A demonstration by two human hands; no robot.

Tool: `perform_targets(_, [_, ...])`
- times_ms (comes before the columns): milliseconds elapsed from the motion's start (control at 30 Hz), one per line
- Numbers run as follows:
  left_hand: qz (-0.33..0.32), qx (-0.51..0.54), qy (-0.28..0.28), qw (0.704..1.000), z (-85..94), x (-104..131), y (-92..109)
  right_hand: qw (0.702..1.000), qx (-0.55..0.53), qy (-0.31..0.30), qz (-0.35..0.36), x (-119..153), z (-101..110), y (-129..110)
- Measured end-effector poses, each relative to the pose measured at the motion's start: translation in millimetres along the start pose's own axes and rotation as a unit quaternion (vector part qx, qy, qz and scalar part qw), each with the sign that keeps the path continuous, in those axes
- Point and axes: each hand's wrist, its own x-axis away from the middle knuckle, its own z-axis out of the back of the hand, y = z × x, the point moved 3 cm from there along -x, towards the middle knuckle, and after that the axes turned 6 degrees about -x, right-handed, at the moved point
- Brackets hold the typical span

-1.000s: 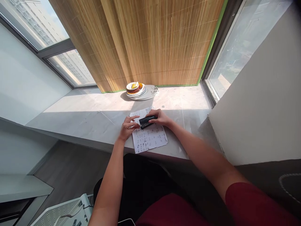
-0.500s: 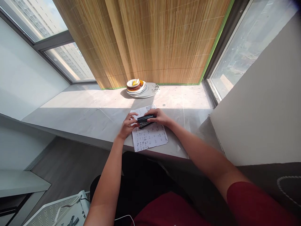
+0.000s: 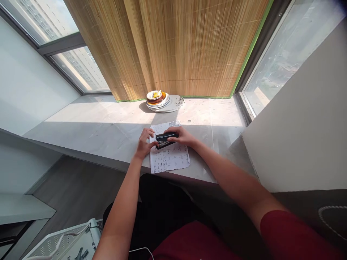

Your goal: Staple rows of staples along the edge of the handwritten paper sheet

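A black stapler (image 3: 165, 138) lies at a slant above a handwritten sheet of paper (image 3: 173, 160) on the pale stone sill. My right hand (image 3: 182, 136) is closed round the stapler's right part, thumb on the near side and fingers over the top. At the stapler's left end is my left hand (image 3: 144, 143), its thumb reaching to the lower corner and its other fingers raised apart over the paper's left edge. Whether that thumb presses on the stapler is hard to see.
A stack of plates (image 3: 159, 102) stands at the back of the sill (image 3: 92, 133), before a bamboo blind (image 3: 173, 50). Windows flank the blind. Below left is a white perforated stand (image 3: 65, 234) with a cable.
The stapler has turned slightly and moved a little left with my right hand. My left thumb and fingers have spread apart, and the paper's near part has shifted left.
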Motion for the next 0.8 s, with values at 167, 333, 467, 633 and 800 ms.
perform_targets(167, [0.024,0.000,-0.015,1.000,-1.8,0.7,-3.7,0.995,0.023,0.086,-0.039,4.6,15.2,-7.4])
perform_targets(333, [0.033,-0.011,-0.047,0.998,-9.2,2.5,-8.3,0.951,0.187,0.222,-0.108,23.6,77.3,-25.2])
perform_targets(467, [-0.003,-0.040,-0.092,0.995,-16.0,4.8,-9.3,0.918,0.290,0.211,-0.170,41.7,113.5,-33.0])
perform_targets(633, [0.002,-0.074,-0.118,0.990,-15.3,3.2,1.3,0.926,0.276,0.161,-0.202,61.6,118.2,-24.0])
perform_targets(800, [-0.042,-0.066,-0.220,0.972,-34.6,-0.9,35.9,0.939,0.263,0.114,-0.192,68.7,111.6,-26.3])
